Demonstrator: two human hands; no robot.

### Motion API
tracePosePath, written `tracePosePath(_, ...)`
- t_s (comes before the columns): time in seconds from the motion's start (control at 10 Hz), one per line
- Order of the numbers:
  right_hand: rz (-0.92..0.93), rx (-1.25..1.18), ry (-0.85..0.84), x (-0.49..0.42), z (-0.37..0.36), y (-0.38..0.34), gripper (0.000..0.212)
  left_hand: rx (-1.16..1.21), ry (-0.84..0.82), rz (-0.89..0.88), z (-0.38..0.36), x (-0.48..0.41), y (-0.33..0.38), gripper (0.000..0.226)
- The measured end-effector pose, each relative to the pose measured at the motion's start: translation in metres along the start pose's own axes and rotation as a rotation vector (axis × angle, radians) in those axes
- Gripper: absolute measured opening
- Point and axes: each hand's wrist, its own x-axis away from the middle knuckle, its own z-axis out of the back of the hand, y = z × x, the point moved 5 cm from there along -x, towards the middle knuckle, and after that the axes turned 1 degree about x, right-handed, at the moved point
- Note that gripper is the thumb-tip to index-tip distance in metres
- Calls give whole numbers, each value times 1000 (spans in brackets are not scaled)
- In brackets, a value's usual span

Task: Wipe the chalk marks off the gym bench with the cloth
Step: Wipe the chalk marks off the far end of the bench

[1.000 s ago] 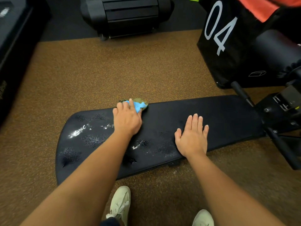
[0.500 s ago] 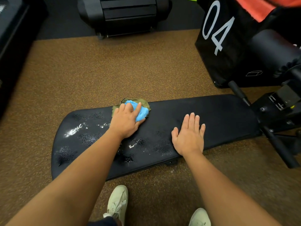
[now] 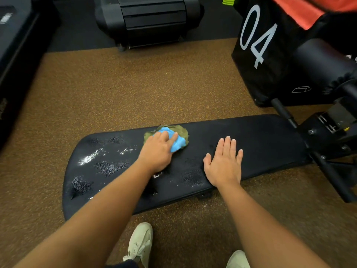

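Left hand [image 3: 156, 151] hides part of cloth [image 3: 179, 141]; bottom edge crops right shoe [image 3: 238, 260].

Floor: brown speckled matting [image 3: 135, 89]; dark flooring [image 3: 81, 35] farther off.
Machine [image 3: 150, 20]: black, well beyond the left grip [image 3: 157, 151].
Box [image 3: 257, 60]: black, marked "04", beyond the right grip [image 3: 224, 163], to its right.
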Motion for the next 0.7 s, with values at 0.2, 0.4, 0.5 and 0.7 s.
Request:
tracePosePath(0.2, -5, 5, 3, 0, -1, 0, 71, -27, -22, 354, 6, -6, -15, 56)
tracePosePath(0.4, -9, 8, 1, 0, 0, 0, 71, -30, 6, -60, -1, 1, 21, 66)
tracePosePath(0.5, -5, 12, -6, 0, 0, 0, 71, -55, -35, 143, 3, -6, -2, 57)
tracePosePath(0.7, -7, 9, -6, -1, -2, 0, 71, -23, -35, 122, -1, 3, 51, 56)
